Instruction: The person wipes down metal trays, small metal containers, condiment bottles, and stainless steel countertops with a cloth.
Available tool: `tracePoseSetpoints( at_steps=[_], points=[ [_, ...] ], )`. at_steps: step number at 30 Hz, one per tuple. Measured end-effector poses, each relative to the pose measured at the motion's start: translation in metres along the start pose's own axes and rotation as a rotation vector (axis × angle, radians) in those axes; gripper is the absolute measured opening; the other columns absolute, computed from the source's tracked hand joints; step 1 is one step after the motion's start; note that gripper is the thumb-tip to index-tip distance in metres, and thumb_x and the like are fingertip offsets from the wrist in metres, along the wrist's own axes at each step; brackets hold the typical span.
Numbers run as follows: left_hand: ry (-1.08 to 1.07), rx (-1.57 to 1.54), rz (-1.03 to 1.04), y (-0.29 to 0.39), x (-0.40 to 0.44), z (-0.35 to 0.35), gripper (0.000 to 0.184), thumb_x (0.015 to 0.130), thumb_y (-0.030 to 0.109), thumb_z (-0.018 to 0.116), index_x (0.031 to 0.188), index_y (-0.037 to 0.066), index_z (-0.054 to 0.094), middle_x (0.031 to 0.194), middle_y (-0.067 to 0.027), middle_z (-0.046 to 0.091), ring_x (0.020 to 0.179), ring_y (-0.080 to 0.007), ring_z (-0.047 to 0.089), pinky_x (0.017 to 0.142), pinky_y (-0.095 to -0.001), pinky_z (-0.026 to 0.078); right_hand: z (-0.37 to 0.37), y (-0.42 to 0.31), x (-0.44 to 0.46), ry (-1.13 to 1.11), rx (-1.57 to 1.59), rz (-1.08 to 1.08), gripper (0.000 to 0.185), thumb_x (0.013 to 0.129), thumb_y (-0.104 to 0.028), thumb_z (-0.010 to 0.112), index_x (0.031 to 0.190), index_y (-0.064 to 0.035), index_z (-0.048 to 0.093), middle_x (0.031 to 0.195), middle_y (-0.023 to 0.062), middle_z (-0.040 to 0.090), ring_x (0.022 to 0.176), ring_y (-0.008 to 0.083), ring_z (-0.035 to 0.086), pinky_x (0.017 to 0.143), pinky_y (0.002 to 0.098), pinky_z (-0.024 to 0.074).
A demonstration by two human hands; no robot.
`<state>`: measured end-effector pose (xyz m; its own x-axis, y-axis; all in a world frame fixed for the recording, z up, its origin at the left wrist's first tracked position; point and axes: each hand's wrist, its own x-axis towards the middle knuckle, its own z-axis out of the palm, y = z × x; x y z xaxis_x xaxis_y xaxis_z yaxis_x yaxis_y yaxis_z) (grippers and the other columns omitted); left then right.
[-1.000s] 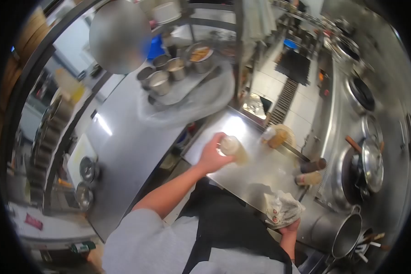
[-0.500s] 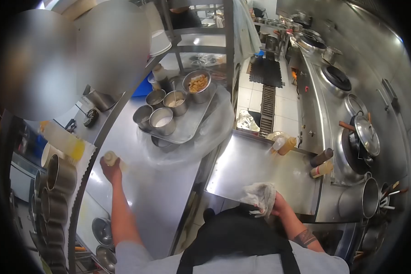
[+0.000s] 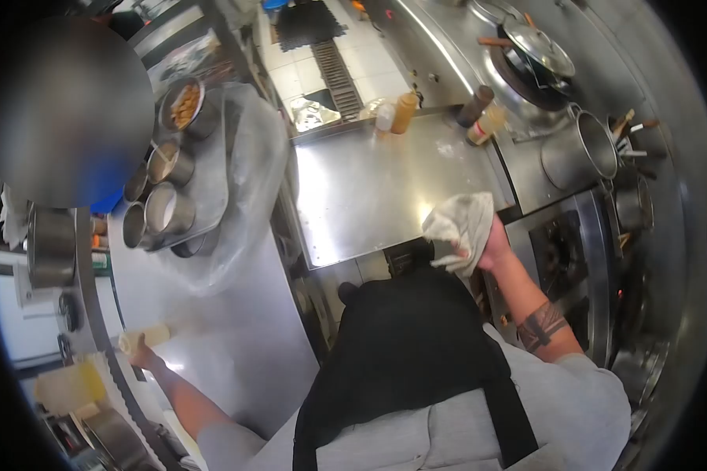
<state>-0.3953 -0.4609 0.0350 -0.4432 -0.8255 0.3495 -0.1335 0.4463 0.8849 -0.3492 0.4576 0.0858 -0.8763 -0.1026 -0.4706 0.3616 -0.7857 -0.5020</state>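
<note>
A worker in a black apron (image 3: 404,337) grips a pale squeeze bottle (image 3: 155,336) in the left hand (image 3: 140,353), fingers curled around it, near the left edge of a steel tabletop (image 3: 236,330). Whether its base touches the surface cannot be told. The right hand (image 3: 496,245) clutches a crumpled cloth (image 3: 465,224) over the near right part of a second counter (image 3: 377,180), its fingers partly hidden by the fabric. The work appears to be two-handed handling; any shift of the bottle calls for a steady hold, clear of the metal cups (image 3: 177,216) on a tray (image 3: 226,161) with loose plastic (image 3: 255,161) around it. Behind them sits a pan of brown pieces (image 3: 202,118). A yellow bottle (image 3: 403,114) and a white bottle (image 3: 385,117) stand at the second counter's far edge, a dark bottle (image 3: 474,107) near its far right corner.
</note>
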Motion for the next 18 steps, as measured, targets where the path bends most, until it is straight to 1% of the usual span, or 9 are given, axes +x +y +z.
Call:
tracePoseSetpoints(
  at_steps=[2, 4, 5, 6, 8, 9, 11, 15, 18],
  points=[
    [0.05, 0.117, -0.274, 0.036, -0.044, 0.006, 0.062, 0.067, 0.011, 0.09, 0.119, -0.012, 0.068, 0.106, -0.0233, 0.074, 0.094, -0.0335, 0.073, 0.08, -0.0473, 0.062, 0.0, -0.027, -0.003, 0.033, 0.104, -0.123, 0.062, 0.104, -0.058, 0.037, 0.138, -0.0098, 0.057, 0.119, 0.0178, 0.068, 0.076, 0.0312, 0.068, 0.046, 0.0344, 0.0493],
    [0.436, 0.772, -0.341, 0.112, -0.121, 0.052, 0.06, 0.073, 0.007, 0.087, 0.126, -0.01, 0.065, 0.113, -0.025, 0.072, 0.098, -0.0353, 0.073, 0.081, -0.0478, 0.061, -0.012, -0.048, -0.002, 0.023, 0.166, -0.184, 0.063, 0.103, -0.059, 0.037, 0.138, -0.0097, 0.057, 0.119, 0.0175, 0.067, 0.077, 0.0308, 0.067, 0.048, 0.0355, 0.05],
    [0.243, 0.474, -0.206, 0.102, -0.148, 0.056, 0.057, 0.082, 0.008, 0.081, 0.133, -0.007, 0.061, 0.122, -0.026, 0.068, 0.102, -0.0362, 0.071, 0.084, -0.0505, 0.06, -0.02, -0.057, 0.0, 0.008, 0.216, -0.234, 0.064, 0.101, -0.059, 0.038, 0.138, -0.0095, 0.057, 0.119, 0.0172, 0.067, 0.079, 0.0303, 0.066, 0.05, 0.0365, 0.0507],
    [0.126, 0.439, 0.091, 0.053, -0.156, 0.073, 0.052, 0.088, 0.007, 0.076, 0.136, -0.004, 0.06, 0.129, -0.0222, 0.064, 0.11, -0.0331, 0.067, 0.088, -0.046, 0.058, -0.032, -0.063, 0.003, 0.011, 0.218, -0.253, 0.065, 0.1, -0.06, 0.039, 0.137, -0.0092, 0.058, 0.118, 0.0163, 0.066, 0.081, 0.0296, 0.064, 0.054, 0.0381, 0.0521],
    [-0.211, 0.352, 0.32, 0.123, -0.268, 0.131, 0.058, 0.087, 0.006, 0.075, 0.141, 0.001, 0.056, 0.144, -0.0149, 0.056, 0.128, -0.0287, 0.058, 0.094, -0.0398, 0.056, -0.048, -0.073, 0.014, 0.027, 0.244, -0.246, 0.064, 0.1, -0.059, 0.039, 0.136, -0.0095, 0.058, 0.118, 0.0155, 0.066, 0.08, 0.0295, 0.065, 0.054, 0.0383, 0.0523],
    [-0.387, 0.167, 0.431, 0.154, -0.317, 0.163, 0.051, 0.089, 0.001, 0.07, 0.138, 0.001, 0.057, 0.139, -0.0129, 0.058, 0.12, -0.026, 0.061, 0.091, -0.0354, 0.055, -0.055, -0.078, 0.022, 0.037, 0.266, -0.236, 0.063, 0.101, -0.059, 0.039, 0.135, -0.0098, 0.059, 0.118, 0.0147, 0.067, 0.08, 0.0294, 0.065, 0.054, 0.0384, 0.0525],
    [-0.836, 0.022, 0.319, 0.242, -0.418, 0.227, 0.044, 0.088, -0.001, 0.07, 0.131, 0.002, 0.063, 0.13, -0.0116, 0.064, 0.111, -0.0239, 0.066, 0.091, -0.0348, 0.055, -0.078, -0.079, 0.043, 0.129, 0.284, -0.194, 0.061, 0.101, -0.057, 0.039, 0.134, -0.0109, 0.06, 0.116, 0.0127, 0.068, 0.078, 0.0289, 0.065, 0.055, 0.0394, 0.0533],
    [-1.306, -0.232, 0.553, 0.378, -0.575, 0.343, 0.041, 0.087, 0.001, 0.073, 0.128, 0.004, 0.066, 0.12, -0.0134, 0.071, 0.104, -0.0257, 0.073, 0.092, -0.0361, 0.056, -0.12, -0.062, 0.068, 0.022, 0.375, 0.152, 0.058, 0.102, -0.06, 0.04, 0.132, -0.0159, 0.063, 0.114, 0.0109, 0.07, 0.075, 0.0264, 0.065, 0.052, 0.0367, 0.0501],
    [-1.545, -0.142, 0.713, 0.457, -0.65, 0.433, 0.062, 0.084, 0.004, 0.076, 0.142, 0.006, 0.056, 0.131, -0.0165, 0.064, 0.117, -0.031, 0.066, 0.101, -0.04, 0.052, -0.133, -0.074, 0.045, -0.032, 0.421, 0.403, 0.057, 0.103, -0.061, 0.044, 0.127, -0.0141, 0.065, 0.106, 0.0113, 0.07, 0.07, 0.0257, 0.064, 0.048, 0.0336, 0.0474]
  ],
)
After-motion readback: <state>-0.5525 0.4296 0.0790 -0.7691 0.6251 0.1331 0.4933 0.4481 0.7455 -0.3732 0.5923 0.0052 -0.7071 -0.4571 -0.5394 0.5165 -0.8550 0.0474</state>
